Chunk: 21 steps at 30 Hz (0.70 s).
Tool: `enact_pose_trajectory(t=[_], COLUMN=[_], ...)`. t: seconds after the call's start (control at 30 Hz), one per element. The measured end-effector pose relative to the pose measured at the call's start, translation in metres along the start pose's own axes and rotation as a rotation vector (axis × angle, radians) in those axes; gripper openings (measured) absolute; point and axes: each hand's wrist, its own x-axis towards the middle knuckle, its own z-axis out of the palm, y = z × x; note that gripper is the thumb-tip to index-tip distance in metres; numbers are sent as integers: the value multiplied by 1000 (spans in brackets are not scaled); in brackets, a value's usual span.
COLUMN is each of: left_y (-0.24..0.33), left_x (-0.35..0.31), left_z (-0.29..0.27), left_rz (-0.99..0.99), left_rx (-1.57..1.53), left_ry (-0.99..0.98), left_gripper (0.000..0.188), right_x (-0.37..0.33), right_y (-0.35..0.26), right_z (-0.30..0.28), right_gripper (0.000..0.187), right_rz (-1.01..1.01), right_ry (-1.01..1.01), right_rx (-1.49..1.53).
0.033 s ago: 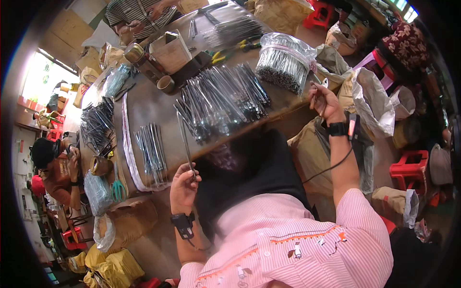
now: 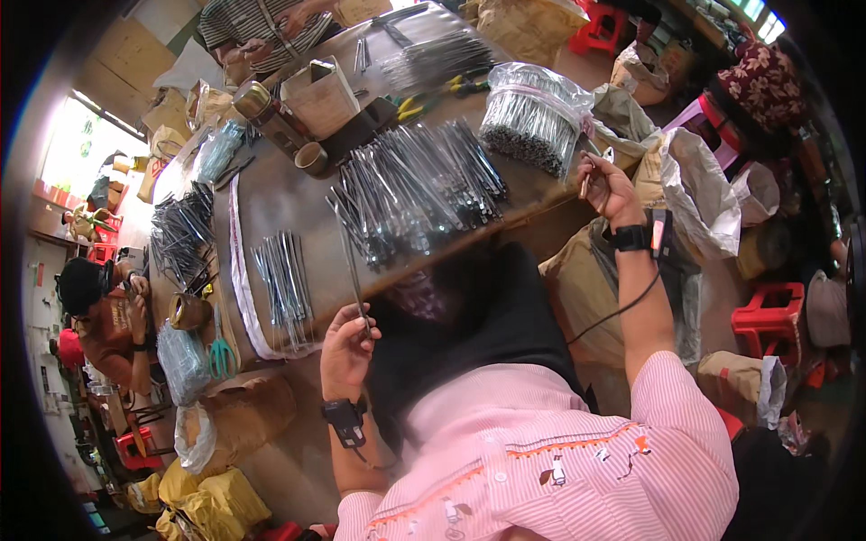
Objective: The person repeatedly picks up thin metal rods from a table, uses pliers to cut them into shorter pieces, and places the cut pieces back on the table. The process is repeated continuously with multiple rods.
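I sit at a long brown wooden worktable [image 2: 271, 194] in a crowded workshop. Low red plastic stools [image 2: 767, 320] stand on the floor to my right, among crumpled brown paper sacks [image 2: 577, 279]. Daylight glares through a bright window [image 2: 77, 144] far to my left.

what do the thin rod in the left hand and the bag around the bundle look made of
Thin rod in the left hand: likely metal, grey with a dull sheen, straight and stiff. Bag around the bundle: clear thin plastic film, glossy and crinkled, the grey sticks showing through.
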Motion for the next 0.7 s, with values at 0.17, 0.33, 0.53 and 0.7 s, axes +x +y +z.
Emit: enact_pose_trajectory(t=[0.17, 0.33, 0.53, 0.7], left_y=[-9, -19, -39, -47], left_x=[3, 0, 6, 5], left_z=[14, 22, 51, 73], left_rz=[15, 21, -53, -6], left_rx=[69, 88, 118, 181], left_ry=[-56, -66, -168, -249], left_gripper=[23, 26, 23, 20], right_x=[6, -28, -68, -85], right_y=[13, 56, 138, 181], right_z=[4, 27, 81, 106], right_gripper=[11, 7, 18, 16], right_rz=[-81, -125, -133, -161], right_ry=[139, 93, 30, -88], right_rx=[-155, -477, -617, -693])
